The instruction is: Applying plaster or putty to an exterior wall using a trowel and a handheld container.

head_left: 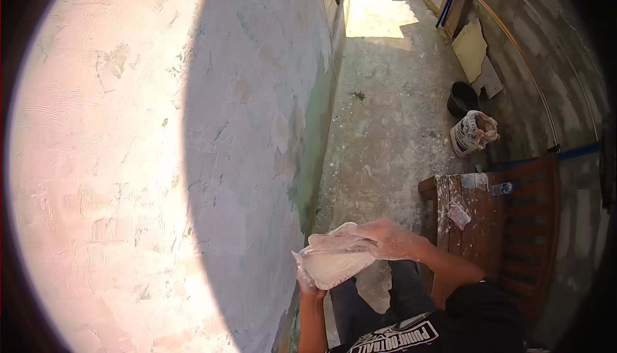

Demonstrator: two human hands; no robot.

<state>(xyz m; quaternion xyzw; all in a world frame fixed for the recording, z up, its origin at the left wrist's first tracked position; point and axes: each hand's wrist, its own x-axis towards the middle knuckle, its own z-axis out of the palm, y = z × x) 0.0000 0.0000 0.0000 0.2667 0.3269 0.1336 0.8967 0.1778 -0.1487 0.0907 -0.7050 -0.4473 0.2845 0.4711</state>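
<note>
Patchy plaster covered the wall [257,109] at left. Just beside it, any tipping of the left hand [307,282] could have let the coating slide off the whitish, paste-coated board [337,269]. That hand clamped the board's left edge, forearm outstretched; the right hand [389,238] angled inward over its upper right, fingers together, their grip impossible to tell.

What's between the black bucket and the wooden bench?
A white sack stands on the floor between the bucket and the bench, in the head view.
</note>
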